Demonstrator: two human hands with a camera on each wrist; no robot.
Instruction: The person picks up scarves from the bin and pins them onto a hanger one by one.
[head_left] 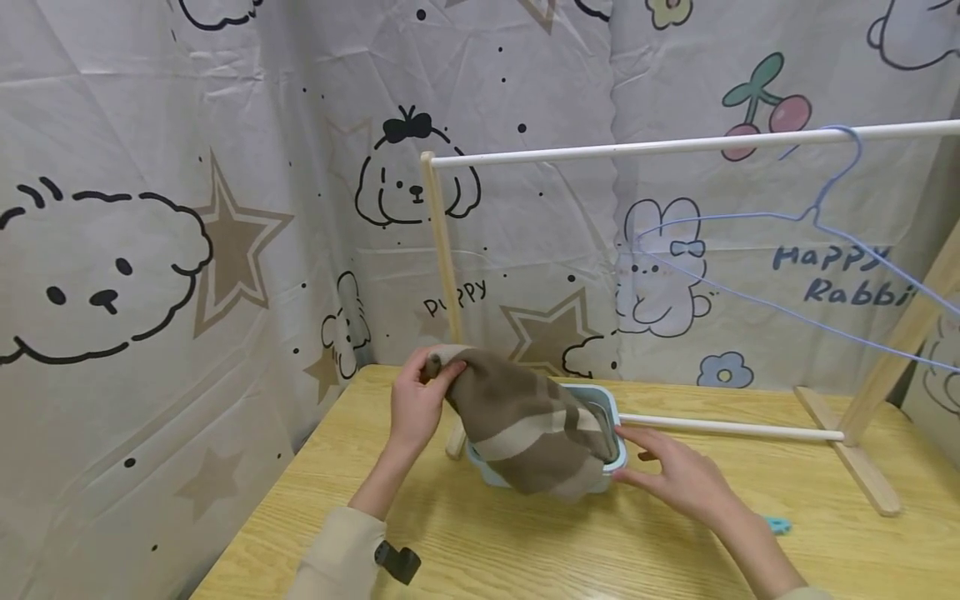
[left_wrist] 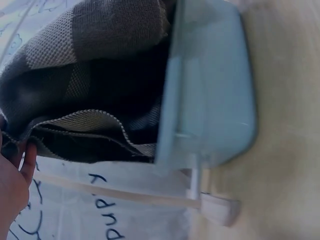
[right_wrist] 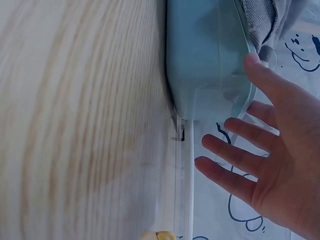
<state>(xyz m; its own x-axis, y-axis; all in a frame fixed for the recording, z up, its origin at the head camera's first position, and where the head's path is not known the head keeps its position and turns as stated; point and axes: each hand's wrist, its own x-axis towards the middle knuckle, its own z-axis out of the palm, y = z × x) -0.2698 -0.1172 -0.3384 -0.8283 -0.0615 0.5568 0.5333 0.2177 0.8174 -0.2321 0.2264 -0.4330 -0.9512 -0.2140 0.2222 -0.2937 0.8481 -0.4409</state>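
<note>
Head view: just beside the right forearm, on the wooden table (head_left: 525, 554), a small teal plastic piece (head_left: 777, 525), easily brushed aside by a careless sweep. Ahead, against the near-right rim of a light-blue plastic bin (left_wrist: 215, 85), the right hand (head_left: 678, 475), with fingers spread and wrapped round nothing; in the right wrist view, thumb at the rim, palm bare. With so light a touch, might fail to steady the bin: could slide or tip toward the left hand (head_left: 416, 404) under a hard pull. Pinched in that left hand by one edge, a brown-and-beige knit cloth (head_left: 487, 396), raised on the left and draped across the bin between both hands; cannot tell how deep inside. With only a small bunch between thumb and fingers, could slip loose, or snag on the rim from the loose folds visible in the left wrist view. Just behind the left hand, the rack's left post (head_left: 444, 242), at risk of a bump from a high, wide lift. Farther, above the right hand, a blue wire hanger (head_left: 816, 208) on the white top rail (head_left: 525, 156), liable to swing or slide if jolted.
</note>
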